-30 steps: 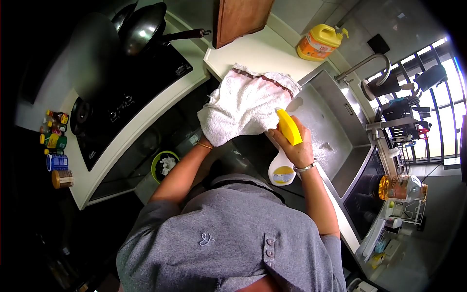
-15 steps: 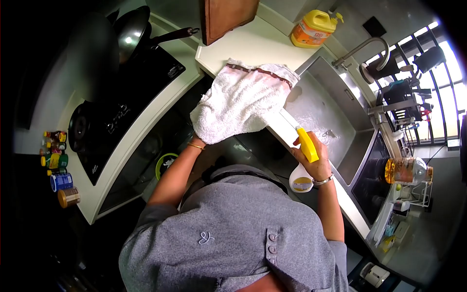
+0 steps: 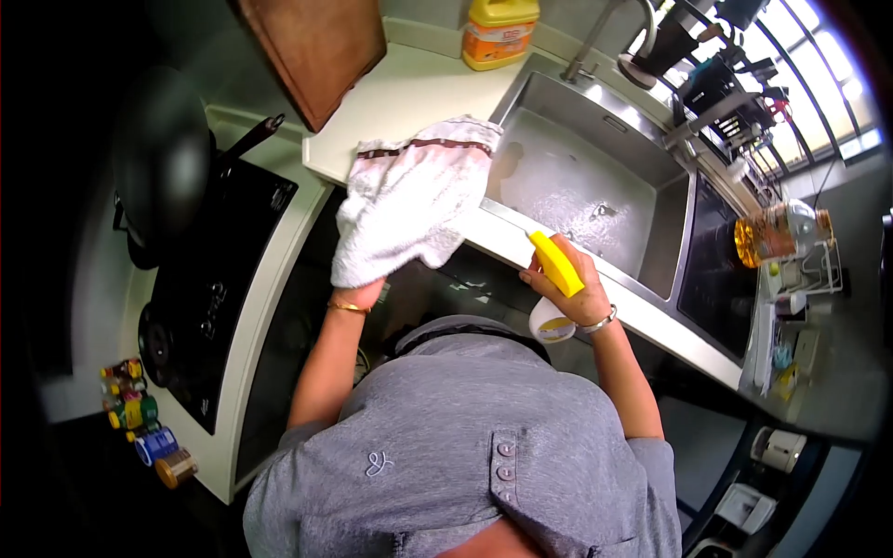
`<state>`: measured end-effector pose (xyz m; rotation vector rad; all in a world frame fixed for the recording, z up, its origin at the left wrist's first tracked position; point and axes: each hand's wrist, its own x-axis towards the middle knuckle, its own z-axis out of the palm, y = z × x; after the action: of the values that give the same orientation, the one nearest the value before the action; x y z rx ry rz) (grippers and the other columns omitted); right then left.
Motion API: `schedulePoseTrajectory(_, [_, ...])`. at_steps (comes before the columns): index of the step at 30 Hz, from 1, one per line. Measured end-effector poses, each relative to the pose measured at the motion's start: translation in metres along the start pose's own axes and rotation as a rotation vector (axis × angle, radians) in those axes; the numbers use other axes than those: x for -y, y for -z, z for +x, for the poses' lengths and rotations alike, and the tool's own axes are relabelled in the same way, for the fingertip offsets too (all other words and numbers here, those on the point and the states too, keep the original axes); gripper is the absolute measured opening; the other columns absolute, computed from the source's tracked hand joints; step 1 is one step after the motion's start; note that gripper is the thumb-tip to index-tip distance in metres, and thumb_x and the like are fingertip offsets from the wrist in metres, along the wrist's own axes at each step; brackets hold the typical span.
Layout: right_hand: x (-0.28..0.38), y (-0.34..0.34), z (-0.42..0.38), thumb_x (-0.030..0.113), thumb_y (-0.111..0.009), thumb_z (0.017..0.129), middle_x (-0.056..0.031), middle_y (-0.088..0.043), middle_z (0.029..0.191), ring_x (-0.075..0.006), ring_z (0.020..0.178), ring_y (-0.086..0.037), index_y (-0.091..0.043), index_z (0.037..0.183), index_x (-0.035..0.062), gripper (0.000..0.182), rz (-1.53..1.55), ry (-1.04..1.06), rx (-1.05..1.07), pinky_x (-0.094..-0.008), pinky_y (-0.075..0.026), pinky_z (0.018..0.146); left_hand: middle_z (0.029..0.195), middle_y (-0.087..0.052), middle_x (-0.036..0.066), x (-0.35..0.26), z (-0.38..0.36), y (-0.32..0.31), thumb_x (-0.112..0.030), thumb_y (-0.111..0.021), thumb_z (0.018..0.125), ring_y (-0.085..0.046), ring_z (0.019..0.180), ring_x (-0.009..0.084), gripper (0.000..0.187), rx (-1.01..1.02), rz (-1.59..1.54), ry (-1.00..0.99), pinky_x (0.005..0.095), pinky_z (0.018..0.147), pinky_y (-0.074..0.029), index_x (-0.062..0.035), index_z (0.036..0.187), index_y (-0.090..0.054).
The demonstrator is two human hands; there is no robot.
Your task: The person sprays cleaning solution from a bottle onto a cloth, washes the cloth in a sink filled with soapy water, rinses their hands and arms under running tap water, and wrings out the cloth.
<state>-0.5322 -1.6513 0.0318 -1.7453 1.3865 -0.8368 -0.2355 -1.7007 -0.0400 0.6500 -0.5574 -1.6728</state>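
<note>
Kitchen counter is curving along the far side, the left hand is hiding under a white towel, so I cannot tell its grip, and the right hand, near the sink, is clutching a spray bottle that wet fingers could be dropping.

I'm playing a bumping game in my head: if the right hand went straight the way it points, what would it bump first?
The right hand would probably meet the white counter edge beside the sink, its spray bottle perhaps touching first. Height is hard to judge, so it might pass over instead.
</note>
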Motion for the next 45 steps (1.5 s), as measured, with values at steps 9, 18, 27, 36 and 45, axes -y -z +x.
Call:
schedulePoseTrajectory(9, [-0.027, 0.026, -0.033, 0.002, -0.07, 0.074, 0.0002, -0.058, 0.079, -0.0084, 0.073, -0.052, -0.054, 0.092, 0.0046, 0.025, 0.254, -0.149, -0.162, -0.0225, -0.043, 0.068, 0.091, -0.058, 0.008, -0.126, 0.119, -0.091, -0.015, -0.056, 0.081, -0.058, 0.089, 0.0183, 0.016, -0.111, 1.997, -1.401, 0.029, 0.075, -0.047, -0.0046, 0.093, -0.055])
schedulePoseTrajectory(18, [-0.037, 0.031, -0.05, 0.005, -0.072, 0.074, 0.0004, -0.058, 0.082, -0.008, 0.072, -0.05, -0.055, 0.093, 0.005, 0.026, 0.197, -0.151, -0.19, -0.0221, -0.042, 0.067, 0.106, -0.057, 0.008, -0.149, 0.189, -0.144, -0.016, -0.062, 0.078, -0.059, 0.089, 0.0201, 0.035, 0.281, 2.246, -0.746, 0.0316, 0.077, -0.048, -0.0079, 0.111, -0.052])
schedulePoseTrajectory(27, [-0.023, 0.022, -0.031, 0.003, -0.071, 0.074, 0.0002, -0.06, 0.088, -0.0083, 0.076, -0.052, -0.055, 0.104, 0.0048, 0.034, 0.272, -0.159, -0.066, -0.0222, -0.044, 0.07, 0.094, -0.054, 0.011, -0.003, 0.112, -0.022, -0.014, -0.064, 0.077, -0.058, 0.084, 0.0298, 0.044, 0.813, 2.003, -0.284, 0.0399, 0.073, -0.048, -0.013, 0.119, -0.052])
schedulePoseTrajectory(36, [0.013, 0.0, 0.031, 0.015, -0.078, 0.071, -0.0023, -0.06, 0.088, -0.0123, 0.072, -0.052, -0.053, 0.1, 0.0063, 0.04, 0.09, 0.017, -0.023, -0.0264, -0.044, 0.066, 0.083, -0.046, 0.006, 0.034, 0.038, 0.031, -0.001, -0.074, 0.067, -0.046, 0.059, 0.0154, 0.035, -0.117, 1.312, -0.63, 0.0255, 0.06, -0.042, -0.0055, 0.099, -0.06])
schedulePoseTrajectory(45, [0.03, -0.021, 0.065, 0.021, -0.08, 0.069, -0.004, -0.06, 0.074, -0.0158, 0.065, -0.055, -0.053, 0.087, 0.0045, 0.036, 0.015, 0.063, -0.072, -0.0283, -0.044, 0.062, 0.081, -0.059, 0.002, 0.029, 0.049, 0.075, -0.01, -0.079, 0.068, -0.056, 0.072, 0.0101, 0.034, -0.525, 0.303, 0.022, 0.0221, 0.064, -0.044, -0.0039, 0.093, -0.057])
